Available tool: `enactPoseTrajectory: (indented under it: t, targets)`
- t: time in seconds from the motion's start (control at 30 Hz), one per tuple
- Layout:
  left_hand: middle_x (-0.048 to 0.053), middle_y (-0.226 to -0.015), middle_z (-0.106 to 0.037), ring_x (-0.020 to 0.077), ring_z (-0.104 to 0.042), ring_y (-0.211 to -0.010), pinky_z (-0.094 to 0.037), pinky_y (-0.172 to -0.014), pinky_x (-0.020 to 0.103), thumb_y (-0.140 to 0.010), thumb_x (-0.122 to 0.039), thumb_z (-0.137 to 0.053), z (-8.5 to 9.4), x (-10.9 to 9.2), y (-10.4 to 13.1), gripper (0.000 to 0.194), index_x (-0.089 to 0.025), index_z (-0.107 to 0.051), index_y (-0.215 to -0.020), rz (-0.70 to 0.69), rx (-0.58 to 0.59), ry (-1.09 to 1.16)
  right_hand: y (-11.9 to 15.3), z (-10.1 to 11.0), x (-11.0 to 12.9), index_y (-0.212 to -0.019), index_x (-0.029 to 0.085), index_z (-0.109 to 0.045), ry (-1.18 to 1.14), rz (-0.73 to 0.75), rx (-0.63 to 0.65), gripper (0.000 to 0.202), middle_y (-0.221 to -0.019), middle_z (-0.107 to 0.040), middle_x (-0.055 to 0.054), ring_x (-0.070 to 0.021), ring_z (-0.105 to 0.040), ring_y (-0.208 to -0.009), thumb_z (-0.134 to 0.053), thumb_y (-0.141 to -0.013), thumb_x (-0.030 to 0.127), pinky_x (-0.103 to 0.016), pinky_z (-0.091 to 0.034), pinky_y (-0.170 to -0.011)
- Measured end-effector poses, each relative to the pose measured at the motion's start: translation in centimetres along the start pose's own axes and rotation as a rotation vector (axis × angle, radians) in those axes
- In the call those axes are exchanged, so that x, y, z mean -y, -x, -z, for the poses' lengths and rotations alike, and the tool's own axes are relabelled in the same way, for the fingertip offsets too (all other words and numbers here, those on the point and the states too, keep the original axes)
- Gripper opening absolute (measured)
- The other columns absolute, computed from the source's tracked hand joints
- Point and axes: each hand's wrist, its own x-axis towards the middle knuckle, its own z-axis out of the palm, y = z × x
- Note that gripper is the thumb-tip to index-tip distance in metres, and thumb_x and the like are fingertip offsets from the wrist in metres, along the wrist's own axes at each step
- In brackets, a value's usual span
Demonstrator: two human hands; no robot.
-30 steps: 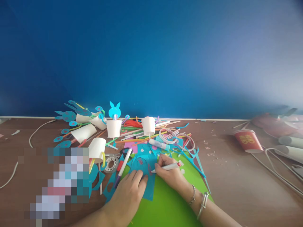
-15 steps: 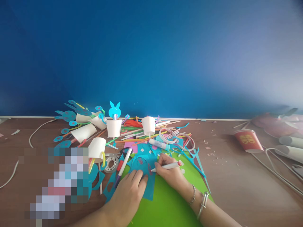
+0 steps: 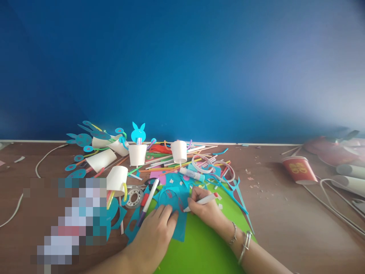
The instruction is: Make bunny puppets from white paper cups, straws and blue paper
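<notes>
A blue paper sheet (image 3: 180, 228) with red marks drawn on it lies on the green sheet (image 3: 205, 243). My left hand (image 3: 156, 232) rests flat on the blue paper's lower left, fingers stretched forward. Pinched in my right hand (image 3: 203, 207) is a white marker (image 3: 205, 199) with a red end, its tip at the red marks on the paper's right side. Left of the paper, a second white marker with a purple end (image 3: 149, 199) leans across the scraps. A glue stick (image 3: 191, 174) lies just beyond the paper.
Behind stand white paper cups (image 3: 137, 155) with straws, one bearing a blue rabbit head (image 3: 138, 134). Rolls of tape (image 3: 134, 198), a pile of straws (image 3: 162, 164) and cut scraps crowd the left and back. At right lie a red cup (image 3: 299, 170) and white cables (image 3: 333, 201).
My right hand and the marker have shifted very slightly to the right and down at the red marks. My left hand stays in place.
</notes>
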Motion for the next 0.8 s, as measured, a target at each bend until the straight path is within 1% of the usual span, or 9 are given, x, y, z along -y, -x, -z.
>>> enactPoseTrajectory:
  t: [0.13,0.23,0.4,0.5,0.57,0.63,0.67,0.73,0.8]
  targets:
    - [0.006,-0.097,-0.063,0.0222,-0.062,-0.085,-0.056,-0.072,0.034,-0.075,0.005,-0.05,-0.4,0.2,0.1,0.046,-0.019,-0.061,-0.112,0.005,-0.061,-0.011,-0.2,0.4,0.0,-0.056,0.024,-0.041,-0.168,-0.034,-0.011,0.02,-0.041,-0.052,0.004,-0.0127,-0.05,-0.041,-0.054,-0.07,0.032,-0.023,-0.035,-0.042]
    - [0.005,-0.097,-0.063,0.0217,-0.062,-0.084,-0.055,-0.072,0.034,-0.073,0.008,-0.046,-0.3,0.8,-0.1,0.051,-0.02,-0.06,-0.113,0.011,-0.113,-0.047,-0.3,0.6,0.0,-0.056,0.024,-0.044,-0.259,-0.049,-0.043,0.022,-0.041,-0.054,0.004,-0.0132,-0.052,-0.042,-0.058,-0.07,0.035,-0.023,-0.035,-0.042]
    - [0.005,-0.091,-0.063,0.0217,-0.061,-0.083,-0.053,-0.071,0.033,-0.07,0.011,-0.041,1.1,2.2,-0.7,0.049,-0.018,-0.062,-0.103,0.072,-0.17,-0.101,-0.2,0.6,-0.3,-0.057,0.023,-0.045,-0.308,-0.035,-0.069,0.023,-0.042,-0.055,0.004,-0.0132,-0.053,-0.043,-0.06,-0.07,0.033,-0.023,-0.036,-0.043]
    - [0.005,-0.087,-0.063,0.022,-0.06,-0.079,-0.052,-0.07,0.035,-0.071,0.008,-0.044,1.7,1.6,-0.1,0.038,-0.017,-0.064,-0.091,0.074,-0.228,-0.096,-0.2,0.8,-0.2,-0.057,0.023,-0.046,-0.309,-0.034,-0.078,0.023,-0.042,-0.056,0.004,-0.0126,-0.052,-0.043,-0.06,-0.072,0.033,-0.023,-0.034,-0.043]
    - [0.004,-0.086,-0.063,0.0214,-0.057,-0.076,-0.05,-0.067,0.033,-0.07,0.002,-0.05,1.2,0.5,0.9,0.03,-0.019,-0.064,-0.088,-0.007,-0.251,-0.045,-0.2,0.9,-0.1,-0.057,0.023,-0.045,-0.322,-0.044,-0.086,0.024,-0.042,-0.055,0.004,-0.0116,-0.048,-0.041,-0.06,-0.073,0.034,-0.023,-0.032,-0.041]
    - [0.003,-0.08,-0.063,0.0211,-0.056,-0.073,-0.047,-0.063,0.032,-0.073,-0.006,-0.054,-0.1,-0.8,1.9,0.022,-0.019,-0.064,-0.087,-0.118,-0.287,-0.037,-0.2,0.9,0.0,-0.057,0.023,-0.045,-0.336,-0.05,-0.09,0.025,-0.042,-0.055,0.004,-0.0109,-0.045,-0.04,-0.06,-0.073,0.035,-0.023,-0.03,-0.04]
    - [0.003,-0.077,-0.064,0.0206,-0.055,-0.073,-0.045,-0.062,0.031,-0.076,-0.008,-0.054,-0.9,-1.4,2.4,0.017,-0.018,-0.065,-0.083,-0.125,-0.317,-0.054,-0.2,0.9,0.0,-0.057,0.023,-0.044,-0.338,-0.05,-0.092,0.025,-0.042,-0.055,0.004,-0.0106,-0.045,-0.04,-0.06,-0.073,0.035,-0.023,-0.029,-0.04]
    - [0.005,-0.089,-0.069,0.0201,-0.057,-0.082,-0.044,-0.067,0.03,-0.08,-0.011,-0.053,-2.3,-2.2,2.9,0.016,-0.016,-0.067,-0.086,-0.117,-0.374,-0.087,-0.3,0.8,-0.1,-0.058,0.023,-0.044,-0.339,-0.047,-0.09,0.026,-0.043,-0.056,0.004,-0.0103,-0.044,-0.039,-0.061,-0.073,0.035,-0.023,-0.028,-0.04]
    - [0.005,-0.097,-0.07,0.0203,-0.057,-0.089,-0.044,-0.073,0.03,-0.087,-0.023,-0.054,-3.1,-2.6,3.0,0.02,-0.014,-0.068,-0.097,-0.144,-0.388,-0.091,-0.2,0.8,-0.1,-0.058,0.023,-0.045,-0.347,-0.037,-0.089,0.026,-0.042,-0.055,0.004,-0.0103,-0.044,-0.04,-0.062,-0.073,0.035,-0.022,-0.027,-0.039]
